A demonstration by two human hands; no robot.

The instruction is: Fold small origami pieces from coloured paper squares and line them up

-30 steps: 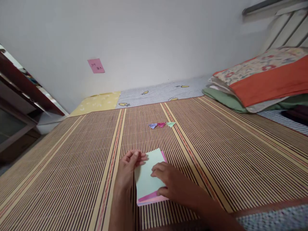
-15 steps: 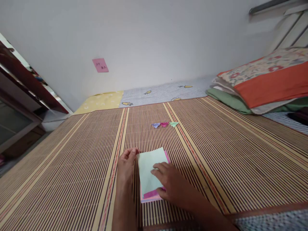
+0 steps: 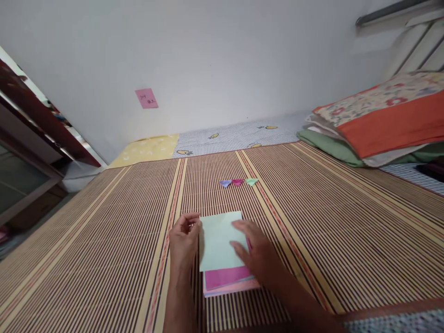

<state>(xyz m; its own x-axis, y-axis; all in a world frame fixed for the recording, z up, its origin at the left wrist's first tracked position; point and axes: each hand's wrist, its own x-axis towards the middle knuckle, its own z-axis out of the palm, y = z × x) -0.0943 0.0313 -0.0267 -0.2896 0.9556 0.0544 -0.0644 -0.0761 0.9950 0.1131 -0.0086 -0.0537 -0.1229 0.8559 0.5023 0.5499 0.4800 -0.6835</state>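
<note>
A pale mint sheet of paper (image 3: 218, 245) lies over a stack of coloured paper (image 3: 225, 280), whose magenta and pink sheets show at the bottom edge. My left hand (image 3: 184, 233) is at the sheet's upper left corner, thumb and fingers pinched on its edge. Over the right side of the sheet is my right hand (image 3: 255, 247), its fingers apart and slightly blurred; whether the fingertips touch the paper is hard to see. Farther off, three small folded triangles lie in a row: a lavender one (image 3: 225, 183), a magenta one (image 3: 237, 182) and a mint one (image 3: 251, 182).
Everything rests on a striped bamboo mat (image 3: 138, 222). Folded bedding with an orange and floral cover (image 3: 391, 120) is piled at the right. Behind stands a white wall with a pink note (image 3: 146, 98) on it. A yellow cloth (image 3: 149, 148) borders the mat's far edge.
The mint sheet has turned and shifted up on the stack, baring more magenta below. My right hand has moved right, toward the sheet's edge. My left hand stays at the corner.
</note>
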